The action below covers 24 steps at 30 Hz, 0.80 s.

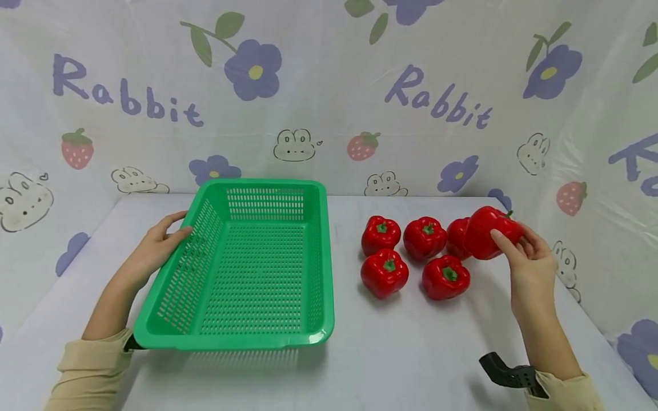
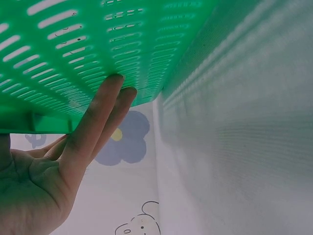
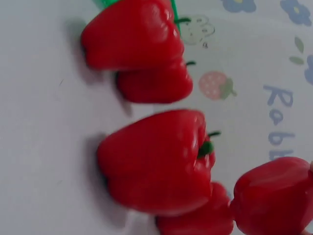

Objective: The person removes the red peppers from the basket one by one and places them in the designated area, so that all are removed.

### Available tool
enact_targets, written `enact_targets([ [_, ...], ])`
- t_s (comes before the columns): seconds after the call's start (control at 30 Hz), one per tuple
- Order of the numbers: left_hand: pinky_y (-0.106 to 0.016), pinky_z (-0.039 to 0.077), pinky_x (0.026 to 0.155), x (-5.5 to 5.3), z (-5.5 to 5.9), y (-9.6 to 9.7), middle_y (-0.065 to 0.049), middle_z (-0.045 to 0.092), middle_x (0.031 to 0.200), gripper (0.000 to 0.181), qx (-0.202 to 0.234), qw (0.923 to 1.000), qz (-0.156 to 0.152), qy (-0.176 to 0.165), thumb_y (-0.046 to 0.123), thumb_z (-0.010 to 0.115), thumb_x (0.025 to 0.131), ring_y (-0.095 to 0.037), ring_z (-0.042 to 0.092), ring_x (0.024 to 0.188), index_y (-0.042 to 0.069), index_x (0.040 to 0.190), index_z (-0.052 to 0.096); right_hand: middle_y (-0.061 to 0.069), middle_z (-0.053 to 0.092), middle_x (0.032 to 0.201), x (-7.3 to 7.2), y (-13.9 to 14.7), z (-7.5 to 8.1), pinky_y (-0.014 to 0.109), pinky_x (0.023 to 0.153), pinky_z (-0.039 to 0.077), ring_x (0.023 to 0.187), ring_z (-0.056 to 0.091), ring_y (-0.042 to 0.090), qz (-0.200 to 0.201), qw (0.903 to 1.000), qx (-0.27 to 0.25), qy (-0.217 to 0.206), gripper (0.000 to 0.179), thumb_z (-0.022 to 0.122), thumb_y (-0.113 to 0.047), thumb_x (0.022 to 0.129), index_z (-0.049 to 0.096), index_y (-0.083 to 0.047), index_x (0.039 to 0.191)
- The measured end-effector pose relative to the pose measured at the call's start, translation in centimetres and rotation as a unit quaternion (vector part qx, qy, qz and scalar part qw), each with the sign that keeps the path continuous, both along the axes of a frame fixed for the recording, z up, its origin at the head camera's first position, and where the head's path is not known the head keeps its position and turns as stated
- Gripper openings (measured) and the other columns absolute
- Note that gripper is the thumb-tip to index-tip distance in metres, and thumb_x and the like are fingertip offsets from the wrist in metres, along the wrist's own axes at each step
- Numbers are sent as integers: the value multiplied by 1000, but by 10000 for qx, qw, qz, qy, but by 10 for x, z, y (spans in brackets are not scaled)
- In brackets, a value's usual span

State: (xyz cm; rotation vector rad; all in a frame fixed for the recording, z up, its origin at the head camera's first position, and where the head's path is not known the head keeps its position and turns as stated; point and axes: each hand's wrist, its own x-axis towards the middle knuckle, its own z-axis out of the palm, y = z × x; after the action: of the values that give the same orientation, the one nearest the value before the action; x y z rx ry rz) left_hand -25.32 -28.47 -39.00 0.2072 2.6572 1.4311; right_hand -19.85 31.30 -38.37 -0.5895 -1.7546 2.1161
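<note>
My left hand [image 1: 160,245] holds the left rim of an open green plastic basket [image 1: 329,268], thumb over the rim. In the left wrist view, fingers [image 2: 100,115] lie along the outside of its slotted wall. My right hand [image 1: 534,268] grips a red bell pepper [image 1: 488,234] between thumb and fingers, its stem toward the right. That pepper [image 3: 274,196] sits at the lower right of the right wrist view, with only a bit of finger showing. Several more red bell peppers, such as the front one [image 1: 384,274], rest on the table; the held pepper partly hides one [image 1: 456,237].
A white cloth covers the table [image 1: 390,354]. Behind it hangs a pale backdrop [image 1: 319,85] printed with rabbits, flowers and strawberries. A black wrist device [image 1: 506,374] juts from the right sleeve [image 1: 565,394]. The basket stands left of the peppers.
</note>
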Motion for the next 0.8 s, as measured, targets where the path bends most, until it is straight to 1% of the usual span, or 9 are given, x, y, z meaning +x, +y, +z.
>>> enact_targets([
  [0.1,-32,57,62,1,1,0,-7,68,92,67,-33,10000,17,4,39,38,105,-10,67,67,9,158,9,-4,38,155,2,12,-9,24,114,29,141,37,11,-398,9990,-202,-72,84,80,-30,79,36,-23,150],
  [0.23,-32,57,62,1,1,0,-8,68,93,67,-47,10000,28,1,39,38,105,-10,67,67,9,158,9,-7,38,155,4,24,-23,25,115,29,138,37,10,-685,9963,-174,-485,86,82,-32,77,36,-26,150],
  [0.4,-32,57,63,1,1,1,-13,68,97,67,-88,9999,59,-10,40,38,105,-10,68,68,10,158,10,-10,40,151,7,39,-39,23,115,29,134,37,7,-819,9916,-25,-1000,92,83,-33,76,32,-28,152],
  [0.5,-32,57,64,2,0,1,-16,67,101,67,-106,9999,61,-13,41,38,105,-9,67,69,10,158,10,-12,39,151,8,47,-45,21,115,29,134,36,4,-894,9898,-3,-1106,92,83,-32,76,31,-30,152],
  [0.67,-32,57,64,2,1,1,-15,67,98,67,-94,9999,54,6,40,39,105,-9,67,68,10,158,10,-12,36,154,9,55,-52,20,115,29,136,34,4,-1033,9879,-72,-1150,90,83,-27,77,31,-29,151],
  [0.73,-31,57,64,2,1,2,-17,67,100,67,-104,9999,57,16,41,39,105,-9,67,69,10,158,11,-12,33,156,9,57,-53,21,116,28,139,32,5,-1043,9873,-78,-1198,91,82,-27,78,29,-29,152],
  [0.8,-31,57,65,2,1,2,-23,66,106,67,-131,9999,69,20,41,38,105,-7,67,71,10,158,11,-12,28,159,10,58,-54,23,117,27,142,28,6,-1023,9866,-23,-1273,92,81,-29,79,26,-30,153],
])
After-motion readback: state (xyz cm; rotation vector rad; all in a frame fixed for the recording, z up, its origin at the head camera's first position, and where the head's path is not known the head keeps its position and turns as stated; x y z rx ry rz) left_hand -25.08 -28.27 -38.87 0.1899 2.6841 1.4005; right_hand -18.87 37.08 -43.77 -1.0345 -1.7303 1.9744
